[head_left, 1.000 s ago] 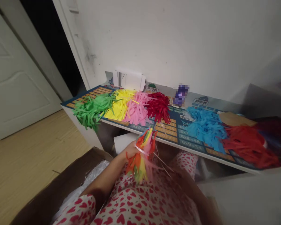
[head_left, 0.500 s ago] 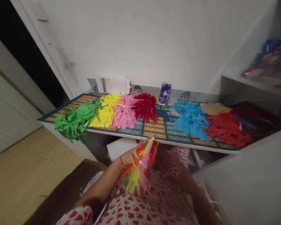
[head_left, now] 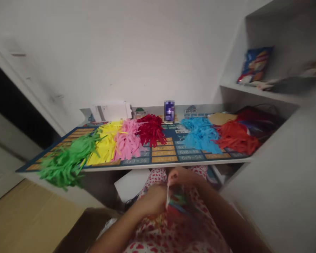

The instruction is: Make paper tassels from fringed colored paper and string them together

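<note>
My left hand [head_left: 154, 200] and my right hand [head_left: 183, 177] meet low in the view, above my lap. Between them is a blurred bundle of multicoloured paper strips [head_left: 180, 205]. My left hand grips its side, and the fingers of my right hand curl over its top. A thin white strand [head_left: 168, 195] sticks up between them. Beyond my hands, loose paper strips lie in piles on a printed desk mat [head_left: 164, 154]: green [head_left: 65, 163], yellow [head_left: 106, 149], pink [head_left: 127, 140], dark red [head_left: 150, 129], blue [head_left: 200, 135] and orange-red [head_left: 237, 137].
A phone in a purple case [head_left: 169, 111] stands at the back of the desk beside white papers [head_left: 109, 111]. A white box [head_left: 130, 184] sits under the desk. A cardboard box [head_left: 86, 225] is at lower left. A shelf [head_left: 255, 88] rises at right, with a colourful packet [head_left: 255, 65].
The view has swung right and levelled, so the desk sits further left. The bundle has dropped lower and is blurred, and my right hand has come over its top.
</note>
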`<state>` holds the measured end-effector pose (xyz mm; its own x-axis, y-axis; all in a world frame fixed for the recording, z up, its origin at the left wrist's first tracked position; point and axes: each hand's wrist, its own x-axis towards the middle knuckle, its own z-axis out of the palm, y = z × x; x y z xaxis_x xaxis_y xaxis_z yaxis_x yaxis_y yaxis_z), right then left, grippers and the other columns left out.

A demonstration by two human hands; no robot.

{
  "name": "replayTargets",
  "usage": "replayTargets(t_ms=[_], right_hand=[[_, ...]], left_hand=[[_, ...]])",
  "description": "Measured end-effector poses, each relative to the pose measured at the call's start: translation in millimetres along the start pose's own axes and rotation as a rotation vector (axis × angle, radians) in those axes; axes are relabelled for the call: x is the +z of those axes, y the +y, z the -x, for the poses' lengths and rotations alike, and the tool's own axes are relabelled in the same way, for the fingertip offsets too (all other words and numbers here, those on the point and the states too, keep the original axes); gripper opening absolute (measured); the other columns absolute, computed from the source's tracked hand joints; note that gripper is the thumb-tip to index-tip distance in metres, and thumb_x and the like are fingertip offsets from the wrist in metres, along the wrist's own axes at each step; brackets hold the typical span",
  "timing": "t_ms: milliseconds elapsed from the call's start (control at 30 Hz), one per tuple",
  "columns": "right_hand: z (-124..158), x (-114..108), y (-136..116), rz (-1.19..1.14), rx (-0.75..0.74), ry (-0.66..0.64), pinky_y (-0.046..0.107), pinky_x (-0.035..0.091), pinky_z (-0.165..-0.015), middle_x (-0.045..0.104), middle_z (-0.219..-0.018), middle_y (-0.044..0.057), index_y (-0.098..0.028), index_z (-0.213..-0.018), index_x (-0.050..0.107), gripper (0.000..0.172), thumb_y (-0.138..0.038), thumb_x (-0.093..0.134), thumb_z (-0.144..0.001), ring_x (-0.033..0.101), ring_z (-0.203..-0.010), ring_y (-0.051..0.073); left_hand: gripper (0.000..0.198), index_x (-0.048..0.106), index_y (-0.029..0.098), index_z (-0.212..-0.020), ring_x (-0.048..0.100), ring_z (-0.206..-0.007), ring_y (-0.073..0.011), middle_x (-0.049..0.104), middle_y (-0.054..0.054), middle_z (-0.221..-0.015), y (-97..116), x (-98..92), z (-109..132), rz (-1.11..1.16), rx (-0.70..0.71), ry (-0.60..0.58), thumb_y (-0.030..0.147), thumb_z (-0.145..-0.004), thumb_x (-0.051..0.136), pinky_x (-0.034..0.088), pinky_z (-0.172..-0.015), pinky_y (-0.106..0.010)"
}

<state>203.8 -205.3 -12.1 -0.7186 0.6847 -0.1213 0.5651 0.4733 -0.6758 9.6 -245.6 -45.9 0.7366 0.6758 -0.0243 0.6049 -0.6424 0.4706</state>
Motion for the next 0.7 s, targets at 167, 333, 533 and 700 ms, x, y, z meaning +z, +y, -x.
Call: replayTargets(t_ms=[167, 333, 533, 700], right_hand=[[18.8, 37.7, -5.9, 0.11, 0.112, 0.128, 0.02, 0.037, -0.053, 0.068, -0.073, 0.004, -0.013, -0.087, 0.072, 0.033, -0.021, 0.04, -0.091, 0.058, -0.063, 0.015], [17.7, 20.2, -36.9, 0.291, -0.204, 0.037, 0.023, 0.043, -0.067, 0.072, -0.09, 0.004, -0.018, -0.089, 0.072, 0.019, -0.022, 0.054, -0.086, 0.063, -0.08, 0.018], [-0.8, -5.1, -4.6, 0.14, 0.064, 0.262, 0.022, 0.046, -0.064, 0.07, -0.081, 0.004, -0.012, -0.088, 0.07, 0.039, -0.024, 0.034, -0.096, 0.062, -0.072, 0.016], [31.2, 35.4, -34.6, 0.37, -0.01, 0.174, 0.026, 0.044, -0.065, 0.069, -0.072, 0.009, -0.014, -0.071, 0.067, 0.021, -0.014, 0.05, -0.083, 0.062, -0.066, 0.019]], left_hand=[[0.036, 0.061, 0.021, -0.12, 0.063, -0.104, -0.028, 0.07, -0.011, -0.112, -35.3, -17.9, 18.3, 0.24, -0.369, 0.526, 0.029, -0.086, 0.051, 0.049, -0.09, -0.036], [0.037, 0.066, 0.022, -0.11, 0.063, -0.104, -0.0307, 0.071, -0.012, -0.105, -11.9, -25.8, 16.2, 0.007, -0.272, 0.232, 0.014, -0.075, 0.055, 0.04, -0.098, -0.046], [0.025, 0.068, 0.021, -0.104, 0.065, -0.098, -0.0249, 0.072, -0.006, -0.107, -8.3, -49.3, 16.2, 0.367, -0.133, 0.388, 0.032, -0.084, 0.056, 0.047, -0.09, -0.032], [0.043, 0.057, 0.013, -0.123, 0.061, -0.109, -0.0334, 0.066, -0.02, -0.116, -31.3, -54.0, 23.2, -0.153, -0.563, 0.46, 0.013, -0.08, 0.051, 0.04, -0.095, -0.048]])
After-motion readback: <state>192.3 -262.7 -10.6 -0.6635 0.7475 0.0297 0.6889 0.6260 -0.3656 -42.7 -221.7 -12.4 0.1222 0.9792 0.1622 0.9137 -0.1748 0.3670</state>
